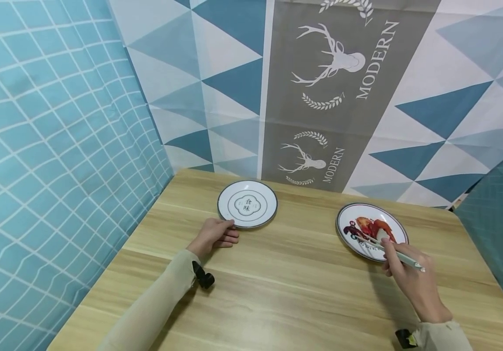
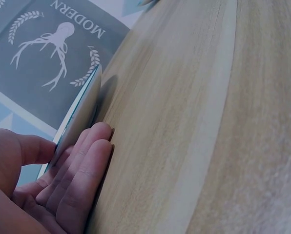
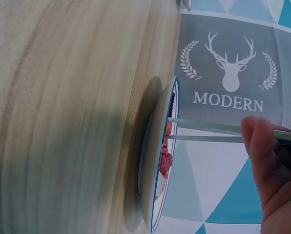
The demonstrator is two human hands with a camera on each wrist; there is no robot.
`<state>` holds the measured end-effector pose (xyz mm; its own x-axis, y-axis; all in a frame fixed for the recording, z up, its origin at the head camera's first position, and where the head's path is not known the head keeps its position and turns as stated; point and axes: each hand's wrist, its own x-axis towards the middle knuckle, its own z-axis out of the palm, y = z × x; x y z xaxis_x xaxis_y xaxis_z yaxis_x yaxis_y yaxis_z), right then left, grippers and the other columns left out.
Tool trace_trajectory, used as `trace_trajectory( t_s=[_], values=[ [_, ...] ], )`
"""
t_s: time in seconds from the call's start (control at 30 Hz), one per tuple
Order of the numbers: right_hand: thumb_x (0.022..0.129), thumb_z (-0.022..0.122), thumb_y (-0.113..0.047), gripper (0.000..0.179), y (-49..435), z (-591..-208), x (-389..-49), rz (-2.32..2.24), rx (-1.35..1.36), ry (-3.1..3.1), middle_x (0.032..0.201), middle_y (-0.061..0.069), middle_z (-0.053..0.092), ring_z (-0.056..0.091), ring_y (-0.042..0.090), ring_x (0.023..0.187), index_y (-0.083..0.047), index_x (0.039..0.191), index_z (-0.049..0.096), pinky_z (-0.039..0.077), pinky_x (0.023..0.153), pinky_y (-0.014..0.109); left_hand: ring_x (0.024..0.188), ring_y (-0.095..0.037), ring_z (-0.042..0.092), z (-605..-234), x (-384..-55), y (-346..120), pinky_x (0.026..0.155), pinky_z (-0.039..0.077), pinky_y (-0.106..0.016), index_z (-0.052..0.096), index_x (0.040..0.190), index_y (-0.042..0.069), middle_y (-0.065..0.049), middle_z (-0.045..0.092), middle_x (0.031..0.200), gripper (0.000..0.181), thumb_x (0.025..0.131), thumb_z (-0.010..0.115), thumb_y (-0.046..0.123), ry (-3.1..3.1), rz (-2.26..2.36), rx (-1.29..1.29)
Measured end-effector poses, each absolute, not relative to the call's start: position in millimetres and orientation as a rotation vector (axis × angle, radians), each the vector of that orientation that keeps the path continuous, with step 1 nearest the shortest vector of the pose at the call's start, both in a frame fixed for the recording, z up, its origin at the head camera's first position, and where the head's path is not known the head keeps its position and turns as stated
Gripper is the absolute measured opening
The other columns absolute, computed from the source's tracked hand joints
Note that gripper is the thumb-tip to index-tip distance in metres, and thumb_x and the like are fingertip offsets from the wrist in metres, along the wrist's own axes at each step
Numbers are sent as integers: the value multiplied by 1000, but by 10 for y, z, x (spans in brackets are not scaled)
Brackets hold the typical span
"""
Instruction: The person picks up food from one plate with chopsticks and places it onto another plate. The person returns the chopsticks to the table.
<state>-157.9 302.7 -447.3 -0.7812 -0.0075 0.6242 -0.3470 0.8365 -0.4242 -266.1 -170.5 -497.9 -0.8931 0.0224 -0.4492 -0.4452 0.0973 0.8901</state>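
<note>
Currently both hands are engaged, each with its own plate. Left of centre in the head view, the left hand (image 1: 214, 236) pinches the near rim of a printed plate (image 1: 247, 204), thumb on top and the other fingers beneath; the left wrist view shows the gap between thumb and fingers narrowed to the thickness of the rim. This plate is round and white, with a dark edge and two large characters inside a four-lobed outline, and sits just left of the frame's middle.

Toward the right of the head view, the right hand (image 1: 415, 280) holds a pair of pale chopsticks (image 1: 408, 261) between thumb and fingers. Their tips stand slightly apart, down among the red, orange and dark pieces of food (image 1: 376, 226) on the food plate (image 1: 363, 209), right of centre; whether they grip a piece, I cannot tell.

The food plate rests on the wooden tabletop (image 1: 278, 302), which fills the lower middle of the frame. Behind, at the top, hangs a patterned cloth (image 1: 317, 114) with deer heads and triangles.
</note>
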Motion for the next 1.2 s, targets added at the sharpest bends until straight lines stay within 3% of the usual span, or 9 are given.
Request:
trace_trajectory(
  t_s=[0.23, 0.63, 1.0, 1.2],
  values=[
    [94, 74, -9, 12, 3041, -4460, -1624, 691, 324, -2373, 55, -6, 61, 46, -11, 45, -4, 85, 80, 37, 45, 8, 70, -15, 75, -4995, -2658, -1711, 65, 65, -28, 71, 112, -4, -10, 77, 89, 35, 106, 58, 27, 2032, 1854, -397],
    [101, 65, -17, 37, 3025, -4380, -1642, 785, 171, -2429, 58, 2, 70, 52, -16, 58, -6, 67, 74, 42, 47, 9, 70, -15, 75, -4989, -2660, -1697, 65, 65, -28, 71, 111, -3, -10, 77, 88, 33, 106, 58, 27, 2031, 1862, -400],
    [99, 67, -9, 30, 3027, -4355, -1668, 808, 263, -2351, 59, 5, 69, 54, -17, 59, -2, 71, 74, 45, 53, 3, 69, -16, 75, -4974, -2652, -1695, 64, 65, -28, 71, 111, -3, -10, 77, 87, 33, 106, 58, 27, 2040, 1861, -396],
    [99, 68, -12, 31, 3000, -4307, -1675, 826, 273, -2356, 62, 2, 69, 55, -11, 60, -6, 68, 73, 45, 54, 5, 69, -16, 75, -4971, -2647, -1701, 64, 65, -28, 71, 111, -4, -10, 77, 87, 33, 105, 58, 26, 2036, 1861, -397]
  ],
)
